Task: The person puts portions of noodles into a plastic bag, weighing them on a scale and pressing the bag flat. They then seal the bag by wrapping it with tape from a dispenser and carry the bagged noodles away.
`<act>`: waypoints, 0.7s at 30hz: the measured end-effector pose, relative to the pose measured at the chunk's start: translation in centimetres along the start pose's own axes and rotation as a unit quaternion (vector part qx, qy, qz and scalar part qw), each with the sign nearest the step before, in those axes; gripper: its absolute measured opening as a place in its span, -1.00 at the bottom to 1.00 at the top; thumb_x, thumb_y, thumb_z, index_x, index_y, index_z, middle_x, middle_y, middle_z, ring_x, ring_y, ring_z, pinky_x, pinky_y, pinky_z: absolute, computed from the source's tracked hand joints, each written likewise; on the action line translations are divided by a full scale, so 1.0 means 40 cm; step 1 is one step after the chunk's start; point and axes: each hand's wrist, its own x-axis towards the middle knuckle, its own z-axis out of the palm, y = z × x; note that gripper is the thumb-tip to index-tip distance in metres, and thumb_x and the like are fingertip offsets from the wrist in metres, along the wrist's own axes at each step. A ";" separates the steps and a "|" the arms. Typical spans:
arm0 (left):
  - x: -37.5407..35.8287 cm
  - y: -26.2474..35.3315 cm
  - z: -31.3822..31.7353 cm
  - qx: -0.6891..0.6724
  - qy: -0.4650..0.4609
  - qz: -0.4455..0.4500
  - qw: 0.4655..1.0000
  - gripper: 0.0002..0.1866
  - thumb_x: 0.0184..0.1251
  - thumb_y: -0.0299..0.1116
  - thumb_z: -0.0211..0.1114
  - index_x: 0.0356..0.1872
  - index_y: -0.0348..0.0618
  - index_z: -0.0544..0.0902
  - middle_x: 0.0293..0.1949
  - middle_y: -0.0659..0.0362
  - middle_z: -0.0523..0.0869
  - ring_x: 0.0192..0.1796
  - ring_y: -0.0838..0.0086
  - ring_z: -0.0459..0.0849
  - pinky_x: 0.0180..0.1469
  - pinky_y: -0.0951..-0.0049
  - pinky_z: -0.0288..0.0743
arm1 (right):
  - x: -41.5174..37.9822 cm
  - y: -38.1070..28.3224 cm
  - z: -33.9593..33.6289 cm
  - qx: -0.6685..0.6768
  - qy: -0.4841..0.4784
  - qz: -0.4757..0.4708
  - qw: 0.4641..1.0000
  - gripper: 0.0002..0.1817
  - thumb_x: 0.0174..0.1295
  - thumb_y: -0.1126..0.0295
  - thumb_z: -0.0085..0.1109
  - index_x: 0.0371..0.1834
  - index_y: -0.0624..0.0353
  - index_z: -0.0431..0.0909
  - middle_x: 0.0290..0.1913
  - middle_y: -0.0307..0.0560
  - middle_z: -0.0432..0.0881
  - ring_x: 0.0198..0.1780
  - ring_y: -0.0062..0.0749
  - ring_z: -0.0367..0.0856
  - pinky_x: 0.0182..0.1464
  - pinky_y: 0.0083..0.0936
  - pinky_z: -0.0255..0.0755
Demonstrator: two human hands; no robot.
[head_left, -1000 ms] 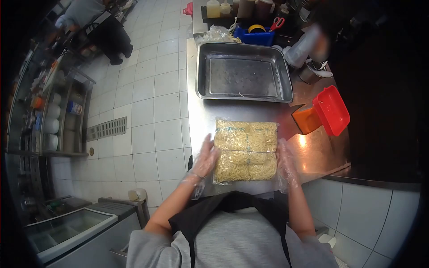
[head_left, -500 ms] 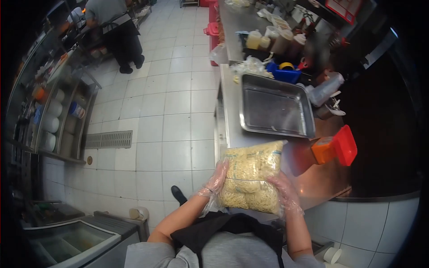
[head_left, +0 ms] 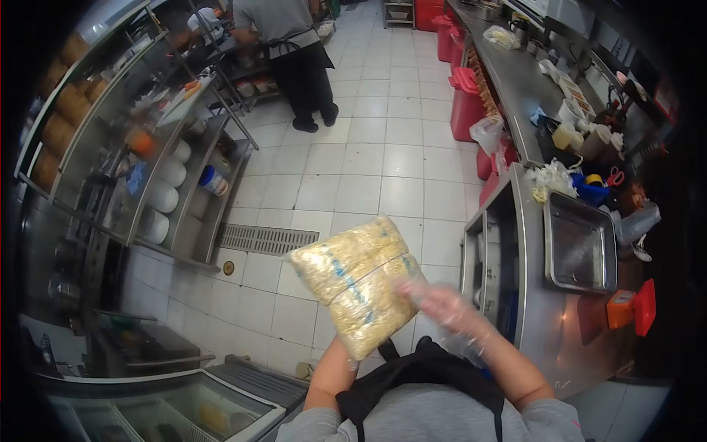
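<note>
A clear plastic bag of pale noodles (head_left: 355,280), marked with blue print, is held tilted in front of my body above the floor. My left forearm (head_left: 329,377) runs up beneath the bag, which hides that hand and rests on it. At the bag's right edge is my right hand (head_left: 451,313) in a clear plastic glove. Its fingertips overlap the bag, but motion blur hides whether they grip it.
To the right a steel counter (head_left: 541,324) carries a metal tray (head_left: 582,247) and an orange container (head_left: 620,309) with a red lid (head_left: 644,307). A glass-topped freezer (head_left: 169,401) stands lower left. Shelves (head_left: 184,199) line the left; a person (head_left: 283,59) stands ahead.
My view has swung left, away from the counter. The noodle bag has turned and tilted, and my left hand has gone from its left side to underneath it.
</note>
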 end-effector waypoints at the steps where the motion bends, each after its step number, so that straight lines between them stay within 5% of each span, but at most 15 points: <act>1: 0.003 0.041 -0.007 -0.001 0.003 0.016 1.000 -0.01 0.32 0.46 -0.16 0.41 -0.32 0.21 0.27 -0.09 0.47 0.26 0.22 0.53 0.28 0.20 0.45 | 0.026 0.020 -0.024 0.110 0.023 0.032 0.993 -0.30 0.43 0.08 0.00 0.54 0.11 0.03 0.55 0.04 0.05 0.55 -0.09 0.00 0.47 -0.13 0.05; 4: 0.030 0.130 -0.015 0.005 0.020 0.056 0.998 -0.01 0.32 0.47 -0.16 0.40 -0.32 0.22 0.26 -0.08 0.48 0.26 0.23 0.53 0.28 0.21 0.46 | 0.145 0.073 -0.071 0.151 0.217 0.105 0.959 -0.29 0.37 0.05 0.12 0.47 0.18 0.17 0.45 0.00 0.26 0.44 -0.24 0.25 0.42 -0.30 0.20; 8: 0.119 0.176 -0.002 0.022 0.046 0.073 0.996 0.00 0.32 0.47 -0.17 0.40 -0.33 0.24 0.25 -0.07 0.50 0.25 0.23 0.54 0.27 0.23 0.46 | 0.325 0.210 -0.108 0.514 0.089 0.156 0.839 -0.21 0.31 0.00 0.20 0.48 0.16 0.14 0.33 -0.02 0.40 0.32 -0.20 0.40 0.32 -0.27 0.35; 12: 0.245 0.308 0.032 0.056 0.074 0.099 0.991 0.00 0.32 0.47 -0.17 0.39 -0.34 0.25 0.24 -0.06 0.51 0.24 0.24 0.55 0.27 0.25 0.46 | 0.425 0.318 -0.180 0.612 0.091 0.092 0.780 -0.19 0.28 -0.02 0.21 0.45 0.24 0.17 0.31 0.00 0.42 0.30 -0.19 0.43 0.30 -0.23 0.37; 17: 0.360 0.524 0.062 0.136 0.111 0.122 0.977 0.00 0.32 0.47 -0.18 0.38 -0.35 0.27 0.23 -0.05 0.53 0.23 0.24 0.56 0.27 0.28 0.46 | 0.606 0.341 -0.359 0.584 0.092 0.159 0.790 -0.30 0.33 0.08 0.18 0.41 0.22 0.21 0.25 0.02 0.45 0.23 -0.20 0.48 0.23 -0.18 0.44; 18: 0.397 0.551 0.058 0.131 0.081 0.138 0.978 -0.13 0.38 0.34 -0.03 0.34 -0.33 0.33 0.23 -0.06 0.52 0.18 0.20 0.59 0.25 0.20 0.49 | 0.658 0.343 -0.406 0.571 0.071 0.169 0.801 -0.32 0.33 0.10 0.18 0.40 0.20 0.22 0.26 0.01 0.44 0.23 -0.21 0.48 0.24 -0.18 0.43; 21: 0.522 0.636 0.074 0.287 0.193 0.156 0.925 -0.27 0.39 0.12 0.16 0.30 -0.34 0.37 0.18 -0.03 0.56 0.14 0.22 0.61 0.21 0.22 0.52 | 0.800 0.320 -0.536 0.480 0.052 0.143 0.864 -0.36 0.35 0.13 0.16 0.39 0.20 0.22 0.26 -0.01 0.43 0.24 -0.22 0.47 0.26 -0.18 0.42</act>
